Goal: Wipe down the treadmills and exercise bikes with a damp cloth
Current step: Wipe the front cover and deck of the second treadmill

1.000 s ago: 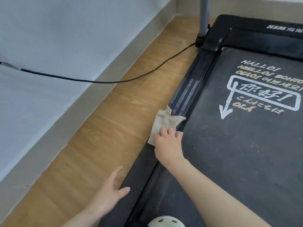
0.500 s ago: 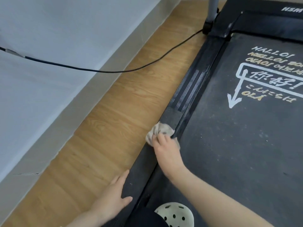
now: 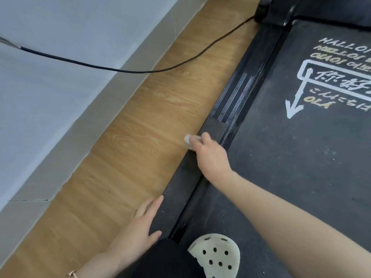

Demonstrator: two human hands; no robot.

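right hand (image 3: 211,157) curls round small pale crumpled cloth (image 3: 188,141) on black treadmill's (image 3: 301,157) left side rail, outer edge | left hand (image 3: 140,227) flat, fingers straight, on rail's near end beside wood floor (image 3: 140,137)

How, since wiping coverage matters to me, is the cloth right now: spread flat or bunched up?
Bunched up. Only a small wad of cloth shows beyond the right hand, which grips it against the treadmill's side rail.

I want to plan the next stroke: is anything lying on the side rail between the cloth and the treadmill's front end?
Nothing visible lies on the side rail ahead of the cloth in the right hand. The black cable passes beside it, over the floor.
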